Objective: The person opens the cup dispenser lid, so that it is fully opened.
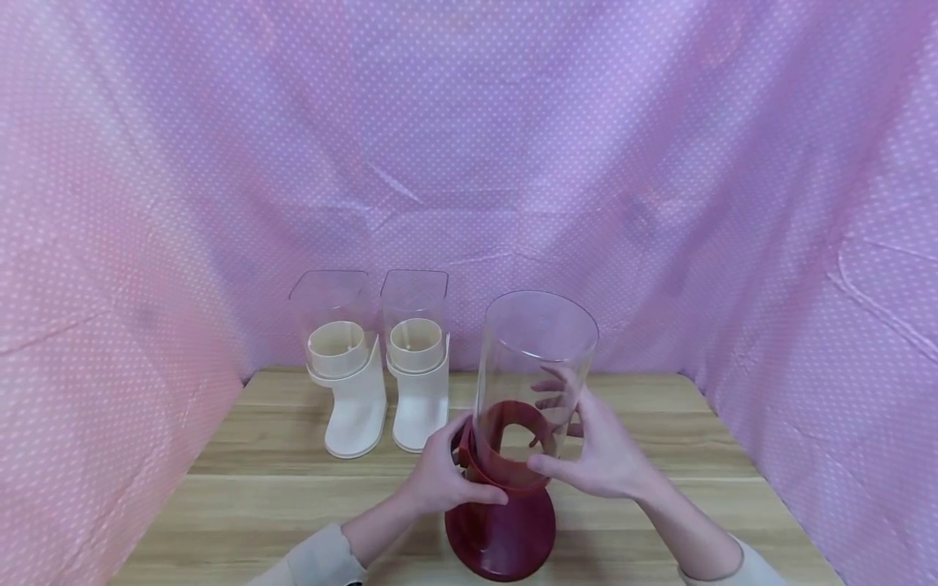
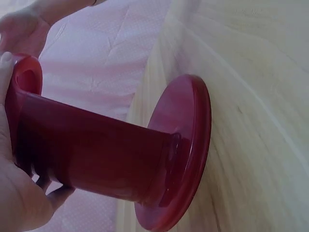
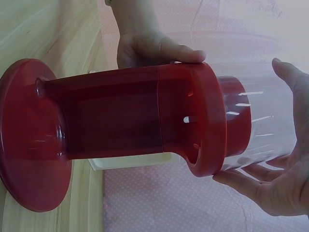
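A red stand [image 1: 501, 537] with a round base and a ring-shaped top stands upright on the table. A clear cylinder [image 1: 531, 338] sits in the ring, around a red inner collar [image 3: 240, 113]. My left hand [image 1: 440, 476] grips the stand at its upper end, with the thumb along the ring in the head view. On the other side, my right hand [image 1: 604, 456] holds the lower part of the clear cylinder between thumb and fingers. Some of the right fingers show through the clear wall. The red column [image 2: 96, 145] fills the middle of the left wrist view.
Two white stands, a left one [image 1: 359, 419] and a right one [image 1: 421, 407], rise at the back left of the wooden table [image 1: 630, 537]. Each carries a clear, square-topped container around a cream collar. Pink dotted cloth [image 1: 469, 146] encloses the back and sides.
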`<act>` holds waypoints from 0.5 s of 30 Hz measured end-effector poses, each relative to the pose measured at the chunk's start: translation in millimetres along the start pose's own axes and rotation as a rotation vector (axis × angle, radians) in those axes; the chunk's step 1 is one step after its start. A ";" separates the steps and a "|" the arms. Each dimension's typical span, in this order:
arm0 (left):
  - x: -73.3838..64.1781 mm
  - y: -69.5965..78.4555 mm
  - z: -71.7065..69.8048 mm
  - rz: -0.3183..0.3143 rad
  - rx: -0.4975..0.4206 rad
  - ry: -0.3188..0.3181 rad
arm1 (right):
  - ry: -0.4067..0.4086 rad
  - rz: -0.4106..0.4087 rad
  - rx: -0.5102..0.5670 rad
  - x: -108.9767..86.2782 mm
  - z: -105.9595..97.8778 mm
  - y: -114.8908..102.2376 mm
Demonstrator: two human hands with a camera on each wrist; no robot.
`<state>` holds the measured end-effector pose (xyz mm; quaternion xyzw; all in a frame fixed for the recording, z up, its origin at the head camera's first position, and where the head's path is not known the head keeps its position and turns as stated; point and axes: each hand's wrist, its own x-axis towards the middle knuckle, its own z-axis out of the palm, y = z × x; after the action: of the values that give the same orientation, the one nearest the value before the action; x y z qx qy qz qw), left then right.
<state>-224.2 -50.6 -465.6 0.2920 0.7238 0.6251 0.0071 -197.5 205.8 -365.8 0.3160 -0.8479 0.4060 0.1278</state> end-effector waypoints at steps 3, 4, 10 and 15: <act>-3.8 3.1 5.5 -0.021 0.012 0.053 | -0.006 0.005 0.019 2.2 2.0 -0.9; -5.6 4.2 7.6 -0.030 0.015 0.073 | -0.007 0.003 0.025 3.0 2.7 -0.8; -13.0 5.1 16.6 -0.009 0.042 0.152 | -0.037 -0.054 0.051 6.5 3.2 6.1; -8.4 -2.9 12.9 0.038 0.033 0.132 | -0.054 -0.105 0.126 18.7 -12.0 8.2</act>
<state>-213.6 -42.8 -474.1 0.2641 0.7273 0.6309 -0.0571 -217.5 210.8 -354.3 0.3783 -0.8060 0.4428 0.1060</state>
